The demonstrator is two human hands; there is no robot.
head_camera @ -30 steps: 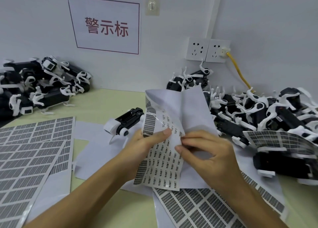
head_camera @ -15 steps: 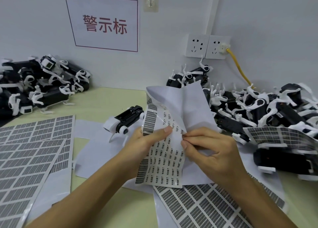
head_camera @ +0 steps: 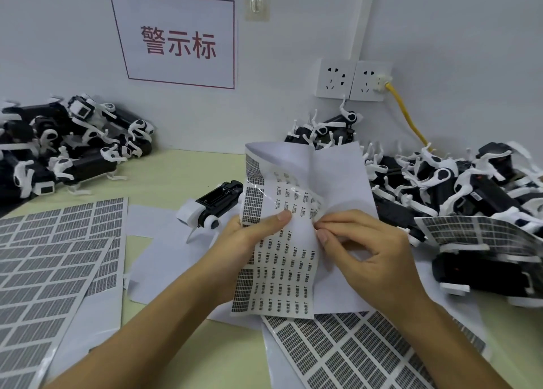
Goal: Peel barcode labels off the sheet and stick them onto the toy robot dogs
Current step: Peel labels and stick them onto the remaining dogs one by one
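The right hand (head_camera: 367, 250) is closing in, pinching a label; left hand (head_camera: 252, 235) is gripping the sheet (head_camera: 282, 274); peeling slowly is advisable.

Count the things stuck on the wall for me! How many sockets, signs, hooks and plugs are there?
Sockets: 2
Sign: 1
Hook: 1
Plug, with a yellow cable: 1
Total: 5
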